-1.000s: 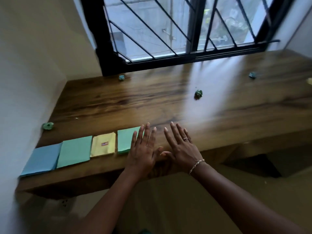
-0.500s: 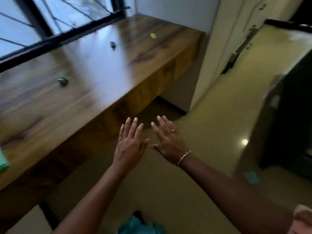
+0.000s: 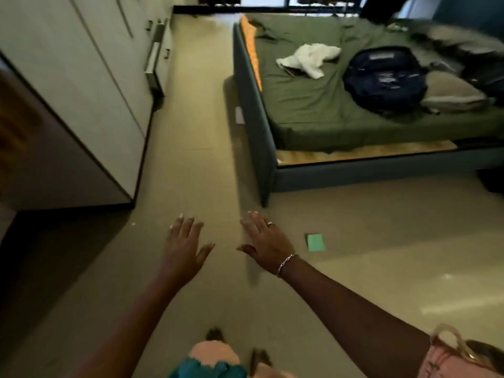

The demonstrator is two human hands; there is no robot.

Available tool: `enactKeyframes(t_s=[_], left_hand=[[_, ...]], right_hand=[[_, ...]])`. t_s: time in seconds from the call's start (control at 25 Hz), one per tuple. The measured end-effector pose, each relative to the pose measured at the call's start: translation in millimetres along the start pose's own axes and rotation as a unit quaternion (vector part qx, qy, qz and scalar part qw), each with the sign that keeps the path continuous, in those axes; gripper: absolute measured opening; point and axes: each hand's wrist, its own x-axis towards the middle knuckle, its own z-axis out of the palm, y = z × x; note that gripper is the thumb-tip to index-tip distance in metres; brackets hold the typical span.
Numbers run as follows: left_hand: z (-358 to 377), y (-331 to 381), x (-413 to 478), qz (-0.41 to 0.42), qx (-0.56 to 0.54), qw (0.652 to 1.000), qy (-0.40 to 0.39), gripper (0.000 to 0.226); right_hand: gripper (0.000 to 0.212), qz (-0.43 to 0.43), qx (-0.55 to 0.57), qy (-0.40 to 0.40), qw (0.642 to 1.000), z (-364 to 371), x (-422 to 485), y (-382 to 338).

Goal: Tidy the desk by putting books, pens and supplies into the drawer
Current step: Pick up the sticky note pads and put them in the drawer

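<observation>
- Our view has turned away from the desk. One second ago we looked at its wooden top, with four coloured pads in a row at the front edge and some small green pieces spread further back. Now we see the floor (image 3: 196,132), a pale wardrobe (image 3: 90,85) on the left and a bed (image 3: 313,118) on the right.
- Our left hand (image 3: 185,246) and right hand (image 3: 266,246) are held out in front of us, palms down, just as before. The fingers are straight and a little spread, so both hands are wide and hold nothing. They are near each other but not touching.
- The right hand wears a ring (image 3: 270,223) and its wrist a bracelet (image 3: 286,261).
- One thing of the task is in view: a green pad (image 3: 315,242) lies flat on the floor, just to the right of the right hand and lower than it. The hand does not touch it. It looks like the pads on the desk, so we judge it belongs with them.
- The desk, the other pads and the drawer are not in this view, so we cannot tell whether the drawer is open.
- On the bed lie a dark backpack (image 3: 384,77) and a white cloth (image 3: 308,60); they seem to be no part of the task.
- We judge that nothing is put away yet. The turn suggests that the pad on the floor comes first: bend down, pick it up, then turn back to the desk.
</observation>
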Motion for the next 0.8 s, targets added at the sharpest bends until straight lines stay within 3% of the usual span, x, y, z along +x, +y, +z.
enactKeyframes(t_s=[0.24, 0.36, 0.6, 0.8], left_hand=[[56, 58, 132, 0.085, 0.022, 0.992, -0.089, 0.053], [84, 88, 212, 0.097, 0.016, 0.985, -0.145, 0.051], [145, 116, 333, 0.041, 0.028, 0.958, -0.281, 0.050], [238, 112, 399, -0.043, 0.040, 0.936, -0.347, 0.049]], right_hand=[[0.052, 0.123, -0.025, 0.036, 0.991, -13, -16, 124], [0.052, 0.191, -0.020, 0.012, 0.981, -16, -4, 189], [0.052, 0.321, 0.045, -0.021, 0.946, 8, 14, 312], [0.060, 0.387, 0.064, -0.112, 0.913, 98, 3, 394]])
